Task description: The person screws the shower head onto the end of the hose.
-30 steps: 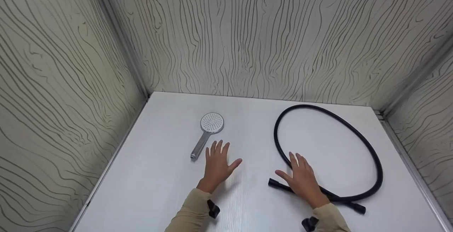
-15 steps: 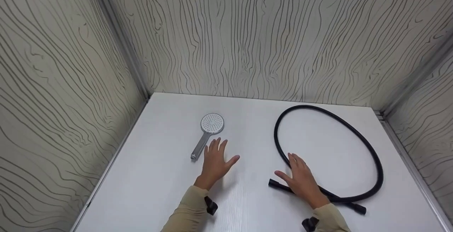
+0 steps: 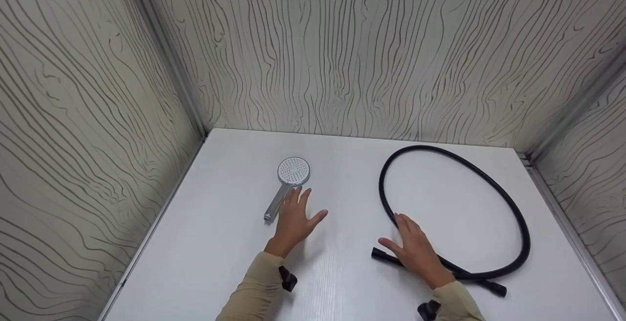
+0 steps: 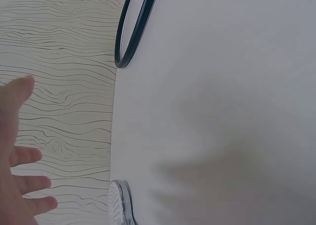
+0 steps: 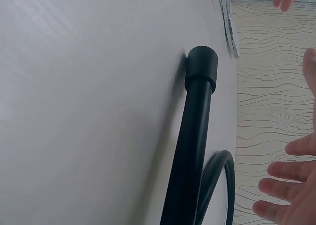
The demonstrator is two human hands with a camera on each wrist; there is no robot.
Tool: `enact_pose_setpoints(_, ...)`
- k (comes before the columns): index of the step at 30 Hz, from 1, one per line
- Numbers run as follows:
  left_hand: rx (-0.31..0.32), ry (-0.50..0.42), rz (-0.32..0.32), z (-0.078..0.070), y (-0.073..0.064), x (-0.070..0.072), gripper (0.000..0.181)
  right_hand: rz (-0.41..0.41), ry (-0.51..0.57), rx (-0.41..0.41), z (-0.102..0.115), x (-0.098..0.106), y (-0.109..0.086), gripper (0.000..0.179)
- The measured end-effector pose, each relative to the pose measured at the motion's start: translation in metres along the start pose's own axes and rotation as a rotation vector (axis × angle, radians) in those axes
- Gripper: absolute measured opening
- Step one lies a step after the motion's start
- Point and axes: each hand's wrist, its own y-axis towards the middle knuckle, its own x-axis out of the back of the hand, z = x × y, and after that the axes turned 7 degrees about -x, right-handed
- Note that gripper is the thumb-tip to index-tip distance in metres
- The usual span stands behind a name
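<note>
- Near edge: tan sleeves (image 3: 252,289), both arms over white desk (image 3: 352,189).
- Right hand (image 3: 418,252): grip loose, fingers extended, thumb out; raised above black hose (image 3: 525,238).
- Hose: looped on desk's right side, ends crossing near right wrist.
- Left hand (image 3: 292,220): grip loose, fingers spread; raised, overlapping shower head's handle in head view.
- Shower head (image 3: 293,171): left of hose on desk, spray face up.
- Back: wood-grain wall (image 3: 313,57).

The white table (image 3: 347,179) was bright, with a pale shine (image 3: 320,284) below the left hand (image 3: 293,220). A soft, fuzzy shadow (image 4: 217,170) lay beside that hand.
</note>
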Motion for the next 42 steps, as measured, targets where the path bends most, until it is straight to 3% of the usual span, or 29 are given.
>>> enact_pose_setpoints(13, 0.036, -0.020, 0.015, 0.008, 0.005, 0.001, 0.078, -0.009, 0.008, 0.039, -0.001, -0.004, -0.001, 0.079)
enact_pose_setpoints(31, 0.047, -0.059, -0.032, 0.016, 0.012, 0.003, 0.076, 0.003, 0.015, 0.063, 0.004, -0.004, 0.001, 0.076)
enact_pose_setpoints(42, 0.060, -0.070, -0.041, 0.026, 0.011, 0.001, 0.075, 0.116, 0.050, -0.025, 0.005, -0.005, -0.003, 0.077)
